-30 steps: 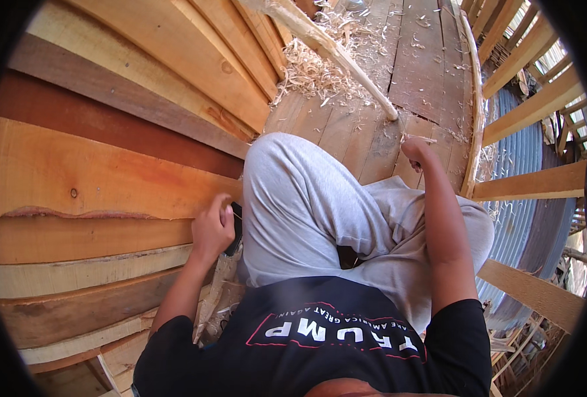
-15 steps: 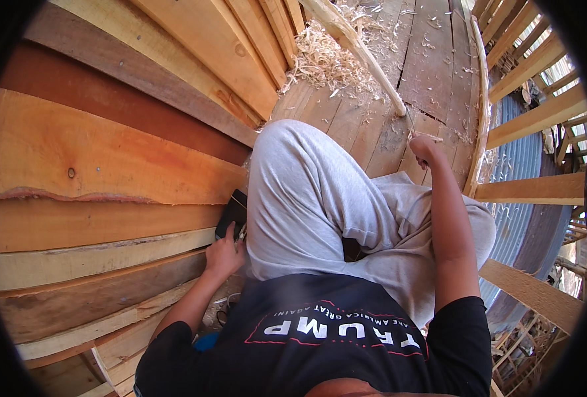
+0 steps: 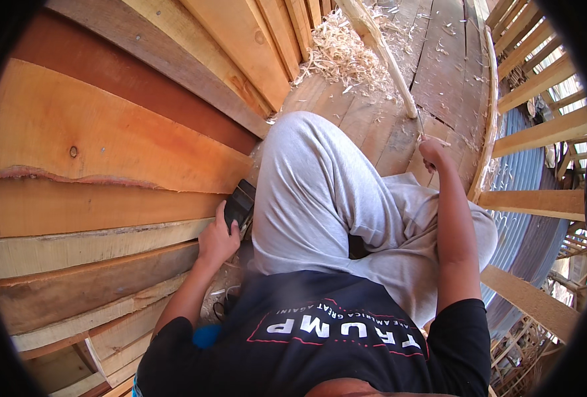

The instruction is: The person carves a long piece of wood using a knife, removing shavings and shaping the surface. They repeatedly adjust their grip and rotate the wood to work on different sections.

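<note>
My left hand (image 3: 218,242) is beside my raised knee, its fingers wrapped round a black, flat, box-like object (image 3: 240,202) whose kind I cannot make out. The object stands between my knee and the plank wall. My right hand (image 3: 432,153) is closed, out past my folded leg, round a thin dark tool (image 3: 421,125) that looks like a narrow blade. A short pale wooden piece shows at those fingers. The tool's tip comes up close to the lower end of a peeled wooden pole (image 3: 391,65); whether they touch I cannot tell.
Curled wood shavings (image 3: 346,56) are heaped against the plank wall (image 3: 108,152) on my left. More shavings lie scattered over the plank floor (image 3: 366,112). On my right runs a slatted railing (image 3: 538,135), with corrugated metal sheeting (image 3: 515,172) beyond it.
My left hand has moved slightly forward with the black object, which now shows more fully. The whole view has shifted a little; my right hand keeps its place by the pole's end.
</note>
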